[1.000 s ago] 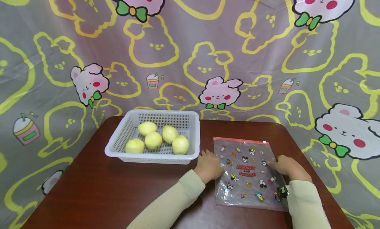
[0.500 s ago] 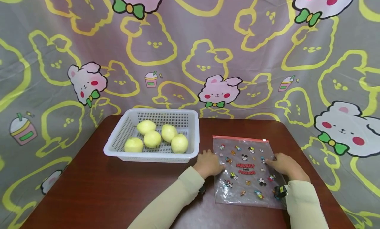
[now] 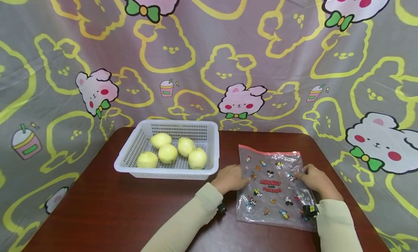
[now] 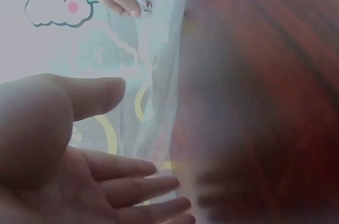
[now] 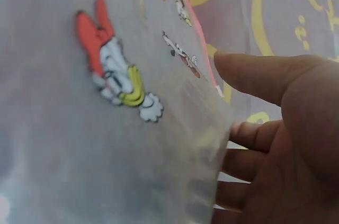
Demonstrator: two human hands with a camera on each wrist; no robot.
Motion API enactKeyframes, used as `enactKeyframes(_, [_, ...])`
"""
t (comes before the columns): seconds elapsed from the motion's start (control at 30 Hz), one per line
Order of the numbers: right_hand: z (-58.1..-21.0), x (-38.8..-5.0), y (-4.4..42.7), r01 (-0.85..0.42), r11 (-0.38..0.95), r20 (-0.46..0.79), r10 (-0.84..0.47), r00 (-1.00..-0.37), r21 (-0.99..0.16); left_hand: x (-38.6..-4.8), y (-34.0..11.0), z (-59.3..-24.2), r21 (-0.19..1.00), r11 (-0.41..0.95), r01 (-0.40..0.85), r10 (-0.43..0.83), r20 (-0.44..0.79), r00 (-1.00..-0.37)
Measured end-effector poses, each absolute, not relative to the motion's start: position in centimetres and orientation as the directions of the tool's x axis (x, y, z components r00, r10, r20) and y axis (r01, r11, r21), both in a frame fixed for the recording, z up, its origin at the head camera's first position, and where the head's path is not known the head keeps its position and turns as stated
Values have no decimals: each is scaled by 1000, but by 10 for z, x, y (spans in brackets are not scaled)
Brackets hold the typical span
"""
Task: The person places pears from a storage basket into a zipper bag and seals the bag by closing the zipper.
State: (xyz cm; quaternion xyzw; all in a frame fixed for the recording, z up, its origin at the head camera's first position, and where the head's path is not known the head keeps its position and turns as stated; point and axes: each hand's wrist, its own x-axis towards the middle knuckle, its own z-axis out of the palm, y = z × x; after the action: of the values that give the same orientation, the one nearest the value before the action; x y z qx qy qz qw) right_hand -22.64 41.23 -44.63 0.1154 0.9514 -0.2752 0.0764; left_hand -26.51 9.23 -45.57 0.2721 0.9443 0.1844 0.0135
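At the near side, the left sleeve [image 3: 186,219] and the right sleeve [image 3: 337,223] are stretching over the reddish-brown bench [image 3: 114,208], and small black devices are sitting at both wrists, the right one [image 3: 309,211] showing more clearly.

The clear Mickey and Friends zip bag [image 3: 272,201] is lying on the right half of the bench between the two hands. Its near edge is resting low, while its far part appears to be standing a little off the bench. The left hand [image 3: 230,178] is meeting the bag's left edge with fingers nearly straight and the thumb held well apart from them. The right hand [image 3: 318,181] is meeting the right edge: its thumb is lying at the upper side, its fingers are reaching behind the film, and a gap is showing between thumb and fingers.

Along the bag's far edge a red zipper strip [image 3: 267,151] is curving, its white slider [image 3: 295,152] sitting toward the right end.

Farther left, a white perforated plastic basket [image 3: 169,175] is holding five yellow-green fruits [image 3: 167,153]; the left hand is sitting just beside its near right corner. Beyond the bench, a grey cloth [image 3: 196,45] printed with rabbits and drink cups is hanging.
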Motion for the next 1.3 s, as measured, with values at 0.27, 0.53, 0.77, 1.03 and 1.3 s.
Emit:
enactKeyframes(0.27, [-444, -228, 416, 255, 779, -127, 223, -967, -572, -266, 95, -451, 549, 708, 445, 505, 48, -862])
enactKeyframes(0.53, [-444, -230, 414, 170, 771, -5, 212, -977, -614, -270, 98, -451, 720, 593, 360, 437, 88, -895])
enactKeyframes(0.77, [-436, -230, 403, 7, 615, 115, 158, -981, -789, -278, 100, -456, 757, 576, 308, 371, 94, -924])
enactKeyframes(1.03, [-417, -224, 396, -184, 284, 239, 174, -955, -941, -283, 102, -461, 683, 674, 282, 333, 59, -941])
enactKeyframes(1.3, [-408, -224, 397, -413, -123, 408, 61, -911, -902, -294, 115, -470, 810, 517, 277, 278, 148, -949])
